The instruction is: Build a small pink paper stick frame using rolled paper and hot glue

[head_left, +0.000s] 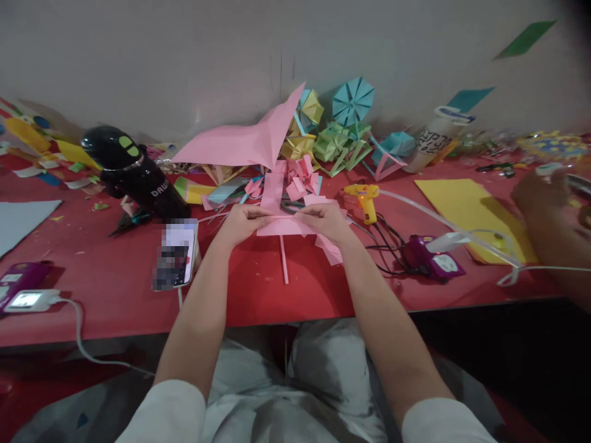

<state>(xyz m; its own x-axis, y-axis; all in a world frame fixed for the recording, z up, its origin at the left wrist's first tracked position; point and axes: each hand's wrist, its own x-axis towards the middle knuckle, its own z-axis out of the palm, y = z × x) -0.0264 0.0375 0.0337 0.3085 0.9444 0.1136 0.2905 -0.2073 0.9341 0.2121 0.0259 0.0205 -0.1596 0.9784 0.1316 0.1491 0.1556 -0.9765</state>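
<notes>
A strip of pink paper is stretched between my two hands, with a narrow rolled or folded edge along its top. My left hand pinches the strip's left end between thumb and fingers. At the other end my right hand grips it in the same way. Below the strip, a thin pink paper stick lies on the red table. Loose pink paper pieces are heaped just beyond my hands, and one pink scrap sits under my right wrist.
Beyond stand folded paper umbrellas and a large pink sheet. A yellow glue gun and purple power socket are right, before yellow paper and another person's hand. Left are a black bottle and phone.
</notes>
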